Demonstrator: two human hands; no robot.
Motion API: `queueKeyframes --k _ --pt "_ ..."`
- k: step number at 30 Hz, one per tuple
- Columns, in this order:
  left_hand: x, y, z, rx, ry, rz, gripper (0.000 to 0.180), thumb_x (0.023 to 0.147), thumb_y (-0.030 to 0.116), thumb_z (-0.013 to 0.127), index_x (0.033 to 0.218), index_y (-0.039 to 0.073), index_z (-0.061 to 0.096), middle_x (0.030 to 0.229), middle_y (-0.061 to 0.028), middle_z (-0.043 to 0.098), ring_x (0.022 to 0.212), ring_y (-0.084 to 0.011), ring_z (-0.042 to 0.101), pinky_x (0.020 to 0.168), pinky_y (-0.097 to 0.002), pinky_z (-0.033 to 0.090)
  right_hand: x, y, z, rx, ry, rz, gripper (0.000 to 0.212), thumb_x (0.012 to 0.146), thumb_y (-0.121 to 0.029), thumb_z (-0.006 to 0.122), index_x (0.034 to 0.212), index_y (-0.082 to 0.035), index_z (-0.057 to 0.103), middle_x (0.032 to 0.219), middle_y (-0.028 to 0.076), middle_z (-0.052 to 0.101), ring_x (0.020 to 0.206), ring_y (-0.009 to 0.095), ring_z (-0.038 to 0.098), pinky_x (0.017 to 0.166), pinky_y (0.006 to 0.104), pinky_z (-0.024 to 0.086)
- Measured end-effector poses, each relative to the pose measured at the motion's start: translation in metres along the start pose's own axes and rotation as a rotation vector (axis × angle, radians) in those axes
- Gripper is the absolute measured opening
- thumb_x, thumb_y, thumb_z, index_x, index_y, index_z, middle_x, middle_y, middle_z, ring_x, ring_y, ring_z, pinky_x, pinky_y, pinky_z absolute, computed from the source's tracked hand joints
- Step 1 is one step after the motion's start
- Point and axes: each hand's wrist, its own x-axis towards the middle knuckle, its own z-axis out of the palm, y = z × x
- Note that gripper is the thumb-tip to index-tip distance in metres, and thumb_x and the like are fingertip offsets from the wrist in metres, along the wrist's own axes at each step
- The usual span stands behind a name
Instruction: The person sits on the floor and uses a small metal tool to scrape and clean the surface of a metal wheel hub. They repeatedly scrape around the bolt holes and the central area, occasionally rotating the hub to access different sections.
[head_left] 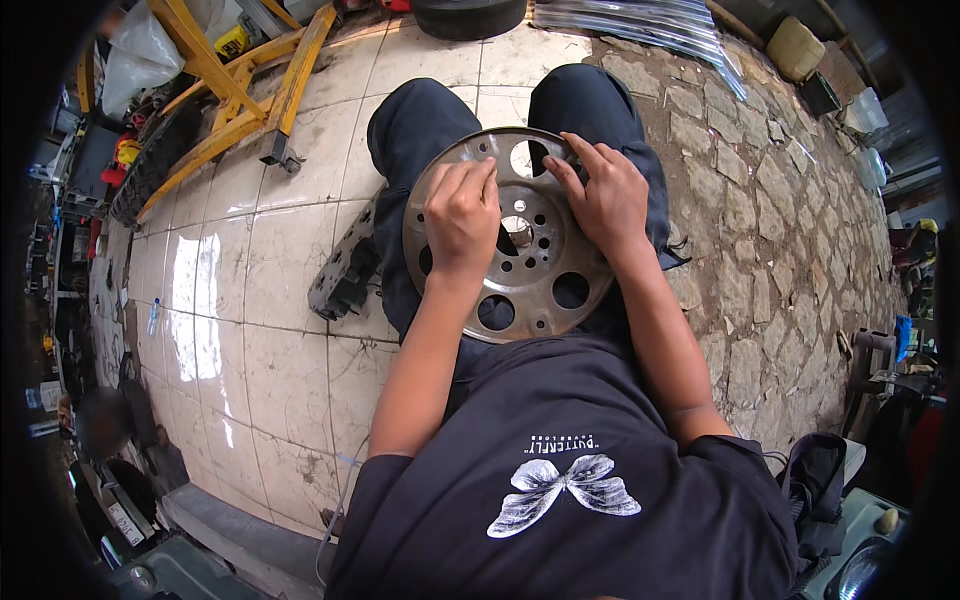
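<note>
A round metal flexplate (540, 325), with large and small holes around its centre, rests across my lap, its far side leaning on my thighs. My left hand (462, 215) is over its left part with the fingers curled together; anything pinched in them is hidden. On the far right of the disc, my right hand (612, 200) grips the rim, with the thumb over the face and the index finger along the edge. A dark, ridged metal part (345, 265) lies on the tiles beside my left leg.
A yellow metal frame (285, 90) stands on the tiles at far left. A black tyre-like round object (468, 18) sits ahead of my knees. Clear plastic sheeting (640, 30) lies at the far right, beyond the stone paving (770, 230). A yellowish jerrycan (795, 50) is beside it.
</note>
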Motion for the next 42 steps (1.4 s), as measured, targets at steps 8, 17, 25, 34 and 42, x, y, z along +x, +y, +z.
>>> queueKeyframes --k 8,17,25,34,42 --pt "0.017 -0.006 0.006 0.012 0.032 -0.005 0.021 0.083 -0.005 0.085 0.103 -0.001 0.084 0.1 -0.0137 0.08 0.094 -0.0315 0.075 0.085 -0.0416 0.061 0.004 -0.001 0.0 0.004 -0.017 0.025 0.049 0.098 -0.051 0.078 0.125 -0.01 0.082 0.086 0.01 0.073 0.084 0.031 0.074 0.077 0.0443 0.058" --pt "-0.002 0.002 0.002 -0.089 -0.027 -0.007 0.019 0.083 -0.004 0.085 0.101 0.001 0.084 0.099 -0.0121 0.081 0.092 -0.0304 0.075 0.084 -0.041 0.061 0.002 0.001 0.0 -0.003 -0.005 0.018 0.049 0.098 -0.051 0.078 0.125 -0.01 0.082 0.088 0.011 0.074 0.087 0.032 0.074 0.079 0.0444 0.058" --pt "0.007 -0.005 0.008 -0.026 0.006 0.03 0.019 0.083 -0.002 0.086 0.101 0.002 0.085 0.098 -0.0117 0.081 0.091 -0.0304 0.076 0.082 -0.0404 0.062 -0.002 0.001 0.002 -0.016 0.005 -0.02 0.049 0.098 -0.051 0.078 0.124 -0.01 0.082 0.085 0.009 0.073 0.084 0.031 0.074 0.078 0.0437 0.058" --pt "0.022 -0.011 0.014 -0.054 0.037 0.04 0.014 0.086 -0.002 0.083 0.1 -0.001 0.083 0.097 -0.0134 0.079 0.092 -0.0327 0.074 0.084 -0.0423 0.061 0.004 -0.001 0.003 -0.023 -0.008 -0.006 0.052 0.097 -0.053 0.078 0.124 -0.009 0.082 0.087 0.01 0.074 0.085 0.031 0.074 0.079 0.043 0.058" --pt "0.008 -0.008 0.004 -0.112 -0.04 0.046 0.02 0.083 -0.003 0.085 0.102 0.003 0.085 0.097 -0.0117 0.08 0.091 -0.0302 0.076 0.084 -0.0409 0.061 0.0 0.0 0.0 -0.013 -0.006 0.001 0.052 0.097 -0.054 0.078 0.124 -0.009 0.082 0.087 0.01 0.074 0.086 0.031 0.074 0.079 0.043 0.058"
